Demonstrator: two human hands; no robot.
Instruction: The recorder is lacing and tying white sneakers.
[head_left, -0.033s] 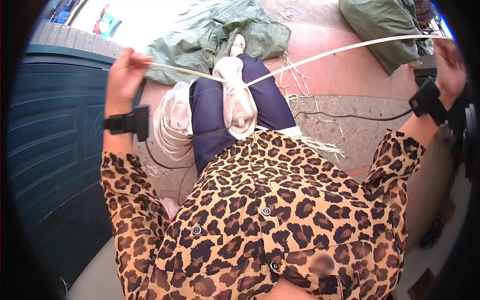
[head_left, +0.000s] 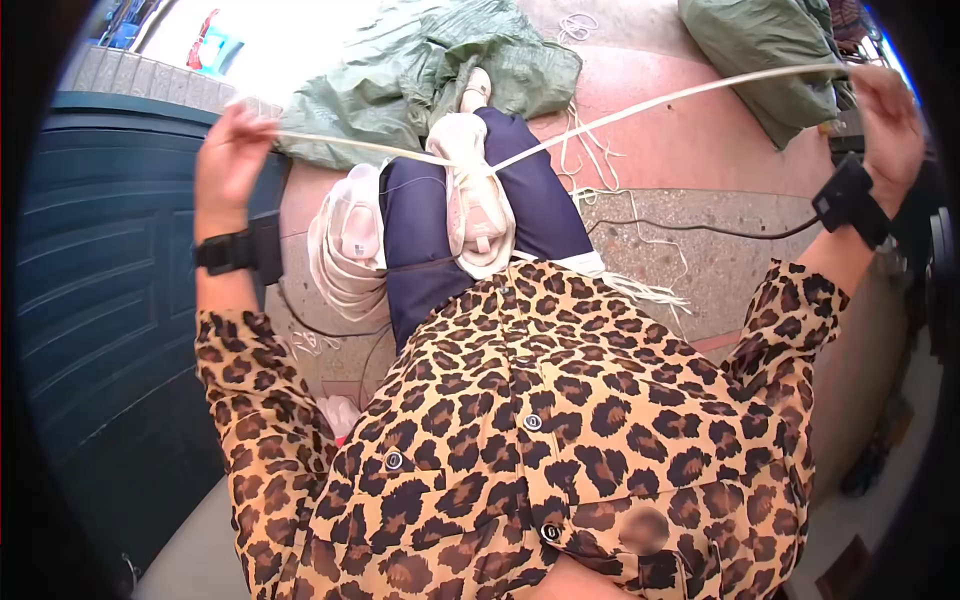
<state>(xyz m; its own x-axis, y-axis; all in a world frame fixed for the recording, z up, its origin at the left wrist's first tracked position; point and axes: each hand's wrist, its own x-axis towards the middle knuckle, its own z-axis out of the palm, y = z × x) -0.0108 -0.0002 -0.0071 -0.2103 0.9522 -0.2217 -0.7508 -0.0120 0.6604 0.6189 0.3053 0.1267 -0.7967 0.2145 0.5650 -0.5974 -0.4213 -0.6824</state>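
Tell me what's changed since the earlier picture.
The left hand has shifted a little to the left, and the right hand slightly left, inward. Each has a cream strand, left and right, running to it as before; no release is visible. The pale bundle between the legs and the green sheeting stayed put.

Left hand (head_left: pixel 230 155) raised, fingers pinched on a pale cord (head_left: pixel 650 104). Right hand (head_left: pixel 887 125) raised well apart, slightly blurred, gripping the cord's other stretch. Lower, between the hands, I see both stretches meet at a pinkish shoe-like item (head_left: pixel 482 215) lying between the wearer's thighs. Dark blue panel (head_left: pixel 110 250) beside left hand. Green sheeting (head_left: pixel 450 50) beyond, between hands; green sack (head_left: pixel 765 80) near right hand.
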